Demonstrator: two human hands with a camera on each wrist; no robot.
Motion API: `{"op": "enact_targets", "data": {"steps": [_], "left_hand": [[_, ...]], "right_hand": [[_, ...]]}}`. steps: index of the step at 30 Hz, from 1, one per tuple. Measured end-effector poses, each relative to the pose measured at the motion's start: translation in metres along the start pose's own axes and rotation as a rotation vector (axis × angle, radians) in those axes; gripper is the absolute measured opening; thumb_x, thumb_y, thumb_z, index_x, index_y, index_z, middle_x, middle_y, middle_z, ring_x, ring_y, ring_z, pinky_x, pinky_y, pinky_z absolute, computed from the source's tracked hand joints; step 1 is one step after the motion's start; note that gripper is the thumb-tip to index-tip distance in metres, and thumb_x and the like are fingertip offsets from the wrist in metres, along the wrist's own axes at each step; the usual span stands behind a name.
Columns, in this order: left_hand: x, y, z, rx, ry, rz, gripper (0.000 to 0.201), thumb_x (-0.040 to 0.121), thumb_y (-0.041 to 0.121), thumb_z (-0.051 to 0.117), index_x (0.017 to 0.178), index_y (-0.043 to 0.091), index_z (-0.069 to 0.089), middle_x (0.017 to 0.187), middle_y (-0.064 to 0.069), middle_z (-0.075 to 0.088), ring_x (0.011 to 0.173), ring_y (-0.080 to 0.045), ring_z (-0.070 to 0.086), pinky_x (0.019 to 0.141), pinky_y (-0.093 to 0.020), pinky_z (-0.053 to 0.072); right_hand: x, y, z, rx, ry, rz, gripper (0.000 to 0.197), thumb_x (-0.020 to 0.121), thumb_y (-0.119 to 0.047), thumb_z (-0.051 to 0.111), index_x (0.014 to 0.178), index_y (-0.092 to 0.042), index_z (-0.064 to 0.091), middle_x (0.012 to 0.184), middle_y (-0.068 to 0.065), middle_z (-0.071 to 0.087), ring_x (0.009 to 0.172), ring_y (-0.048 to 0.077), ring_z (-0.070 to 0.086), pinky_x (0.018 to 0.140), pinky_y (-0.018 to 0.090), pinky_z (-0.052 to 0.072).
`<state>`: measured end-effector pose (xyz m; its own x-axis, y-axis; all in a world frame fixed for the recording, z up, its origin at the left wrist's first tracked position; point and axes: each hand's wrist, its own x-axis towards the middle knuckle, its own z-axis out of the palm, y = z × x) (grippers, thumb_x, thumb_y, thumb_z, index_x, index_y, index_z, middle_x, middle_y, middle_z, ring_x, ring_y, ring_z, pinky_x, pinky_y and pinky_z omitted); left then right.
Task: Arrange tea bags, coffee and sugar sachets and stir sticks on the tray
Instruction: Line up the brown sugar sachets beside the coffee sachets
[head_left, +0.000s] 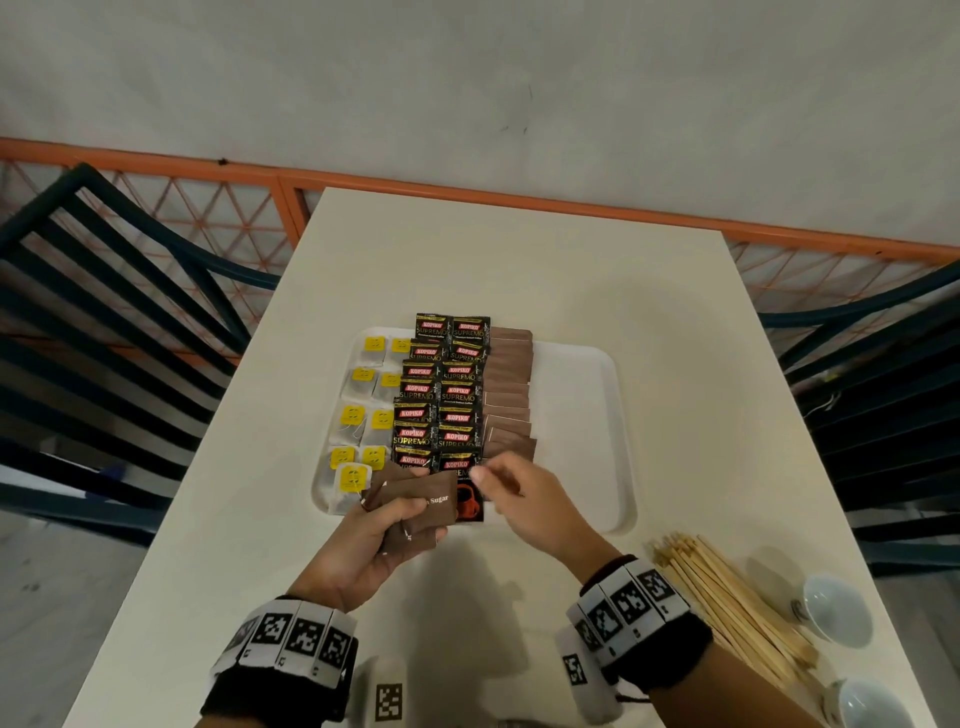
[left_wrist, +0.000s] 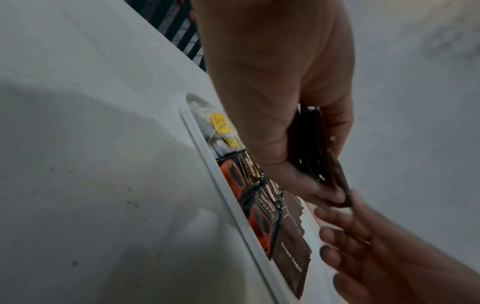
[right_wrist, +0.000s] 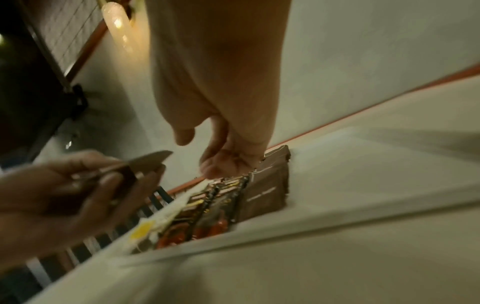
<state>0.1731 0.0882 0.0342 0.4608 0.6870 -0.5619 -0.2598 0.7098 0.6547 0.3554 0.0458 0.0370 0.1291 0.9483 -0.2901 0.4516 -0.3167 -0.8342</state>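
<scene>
A white tray holds tea bags with yellow tags on its left. Two columns of black coffee sachets fill the middle, and one column of brown sugar sachets lies to their right. My left hand grips a stack of brown sugar sachets over the tray's near edge. My right hand hovers just right of that stack, with its fingertips at the stack's edge. Its fingers are loosely curled, the thumb is apart and nothing is between them. Wooden stir sticks lie on the table.
Two white cups stand at the table's near right corner beside the sticks. The tray's right third is bare. Dark slatted chairs flank the table, and an orange railing runs behind it.
</scene>
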Motion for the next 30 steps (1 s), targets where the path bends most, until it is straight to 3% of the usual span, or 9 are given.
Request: {"op": "enact_targets", "data": {"steps": [3,5,8,14,18,21,23,27,30], "left_hand": [[0.000,-0.001,0.000,0.034,-0.006,-0.015,0.024,0.086,-0.007,0.050,0.099,0.011,0.060,0.111,-0.024,0.061,0.095,-0.035,0.061,0.066,-0.033,0.059],[0.000,-0.001,-0.001,0.077,-0.015,-0.029,0.024,0.085,-0.005,0.053,0.099,0.012,0.062,0.112,-0.023,0.063,0.096,-0.034,0.064,0.072,-0.034,0.059],[-0.003,-0.001,0.001,0.095,-0.040,-0.031,0.026,0.084,-0.005,0.056,0.100,0.014,0.060,0.103,-0.012,0.069,0.088,-0.025,0.070,0.068,-0.031,0.059],[-0.003,-0.002,0.003,0.163,-0.034,-0.053,0.028,0.081,-0.002,0.061,0.105,0.012,0.060,0.097,-0.011,0.071,0.083,-0.023,0.070,0.063,-0.029,0.058],[-0.001,-0.002,0.003,0.080,-0.016,-0.051,0.027,0.083,-0.001,0.057,0.109,0.009,0.059,0.094,-0.016,0.069,0.078,-0.025,0.069,0.065,-0.032,0.059],[-0.003,0.001,0.000,-0.067,-0.043,-0.065,0.028,0.086,-0.002,0.045,0.111,0.004,0.056,0.094,-0.024,0.066,0.084,-0.035,0.064,0.070,-0.036,0.058],[-0.005,0.002,-0.003,-0.113,-0.056,-0.066,0.032,0.085,-0.002,0.040,0.114,0.003,0.054,0.097,-0.026,0.064,0.086,-0.038,0.064,0.070,-0.037,0.059],[-0.006,0.002,-0.003,-0.074,-0.063,-0.032,0.032,0.086,-0.005,0.038,0.109,0.006,0.057,0.096,-0.023,0.067,0.087,-0.035,0.066,0.068,-0.037,0.059],[-0.007,0.002,-0.002,-0.002,-0.058,-0.017,0.031,0.087,-0.007,0.040,0.104,0.010,0.060,0.090,-0.018,0.070,0.082,-0.030,0.069,0.066,-0.036,0.059]], "right_hand": [[-0.005,-0.009,0.008,0.212,-0.198,-0.013,0.014,0.090,-0.026,0.057,0.104,-0.023,0.057,0.091,-0.012,0.062,0.080,0.005,0.058,0.061,0.015,0.045],[-0.005,-0.008,0.011,0.302,-0.196,-0.006,0.012,0.087,-0.016,0.063,0.095,-0.020,0.056,0.090,-0.007,0.064,0.077,0.006,0.059,0.057,0.015,0.046],[-0.004,-0.005,0.009,0.352,-0.133,0.039,0.016,0.082,-0.011,0.068,0.081,-0.017,0.054,0.081,0.003,0.065,0.070,0.011,0.061,0.060,0.021,0.049],[-0.007,0.004,-0.001,0.321,-0.204,0.056,0.009,0.083,-0.011,0.067,0.087,-0.004,0.064,0.067,-0.001,0.064,0.057,0.005,0.058,0.058,0.018,0.048],[-0.007,0.016,-0.009,0.257,-0.099,0.081,0.010,0.085,-0.013,0.064,0.076,-0.011,0.061,0.069,-0.001,0.064,0.060,0.004,0.058,0.058,0.015,0.048],[-0.004,0.032,-0.018,0.257,0.058,0.153,0.010,0.086,-0.011,0.063,0.080,-0.003,0.061,0.074,0.007,0.063,0.064,0.010,0.057,0.057,0.016,0.048],[-0.001,0.042,-0.022,0.270,0.148,0.205,0.012,0.085,-0.009,0.063,0.075,-0.005,0.058,0.072,0.007,0.062,0.062,0.012,0.056,0.056,0.016,0.047],[0.006,0.058,-0.020,0.171,0.245,0.278,0.018,0.082,-0.012,0.067,0.068,-0.011,0.055,0.071,0.005,0.062,0.066,0.016,0.055,0.064,0.025,0.044],[0.010,0.058,-0.015,0.069,0.260,0.287,0.022,0.080,-0.017,0.069,0.066,-0.020,0.052,0.067,-0.004,0.060,0.069,0.012,0.055,0.064,0.023,0.040]]}}
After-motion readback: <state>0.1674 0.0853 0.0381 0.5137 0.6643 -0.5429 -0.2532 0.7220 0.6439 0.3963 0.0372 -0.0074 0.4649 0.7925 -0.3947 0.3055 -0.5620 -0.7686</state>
